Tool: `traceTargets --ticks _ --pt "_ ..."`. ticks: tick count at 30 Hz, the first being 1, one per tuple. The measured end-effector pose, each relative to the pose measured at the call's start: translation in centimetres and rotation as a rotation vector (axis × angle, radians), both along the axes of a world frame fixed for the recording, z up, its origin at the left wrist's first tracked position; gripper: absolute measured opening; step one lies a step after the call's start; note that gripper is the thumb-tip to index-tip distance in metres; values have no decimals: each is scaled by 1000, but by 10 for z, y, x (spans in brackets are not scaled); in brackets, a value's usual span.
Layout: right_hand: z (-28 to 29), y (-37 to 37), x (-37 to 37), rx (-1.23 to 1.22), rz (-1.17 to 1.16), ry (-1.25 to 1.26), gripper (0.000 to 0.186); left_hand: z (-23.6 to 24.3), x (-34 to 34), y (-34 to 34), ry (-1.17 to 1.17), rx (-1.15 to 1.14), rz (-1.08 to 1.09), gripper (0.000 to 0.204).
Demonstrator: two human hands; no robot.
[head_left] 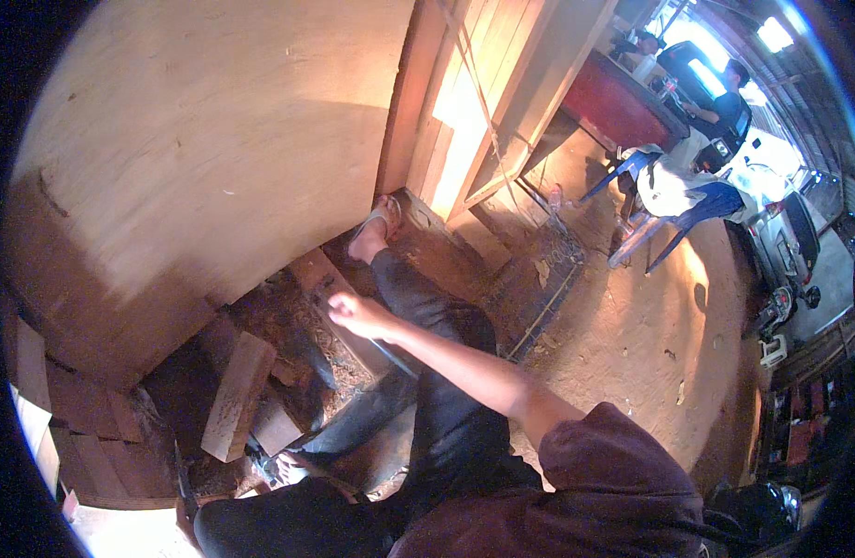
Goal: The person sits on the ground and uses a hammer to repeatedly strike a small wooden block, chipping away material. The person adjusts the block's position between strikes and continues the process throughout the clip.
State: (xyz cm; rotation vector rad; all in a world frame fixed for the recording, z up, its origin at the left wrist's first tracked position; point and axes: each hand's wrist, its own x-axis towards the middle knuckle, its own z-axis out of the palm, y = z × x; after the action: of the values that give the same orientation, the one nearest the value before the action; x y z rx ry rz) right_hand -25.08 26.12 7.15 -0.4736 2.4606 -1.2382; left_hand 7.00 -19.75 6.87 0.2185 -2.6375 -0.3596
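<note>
My right hand reaches from the lower right over a narrow wooden plank, its fingers blurred. A thin, pale line shows just below the hand; I cannot make out whether it is a held tool. My bare right foot, in a sandal, rests by the base of a large upright plywood panel. Another foot shows lower left, beside loose wood blocks among shavings. I cannot make out my left hand.
A wooden frame with a cord stands beside the panel. At the back right, people are at a red counter, near a blue chair draped with white cloth. A motorbike stands at the right. The dirt floor holds scraps.
</note>
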Motion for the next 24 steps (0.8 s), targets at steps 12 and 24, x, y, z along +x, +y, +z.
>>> traceTargets --ticks 12,24 --pt "-176 56 25 469 -158 343 47 154 -55 39 -148 101 197 30" --pt "-172 51 33 565 -219 141 62 160 -97 49 -253 152 16 39"
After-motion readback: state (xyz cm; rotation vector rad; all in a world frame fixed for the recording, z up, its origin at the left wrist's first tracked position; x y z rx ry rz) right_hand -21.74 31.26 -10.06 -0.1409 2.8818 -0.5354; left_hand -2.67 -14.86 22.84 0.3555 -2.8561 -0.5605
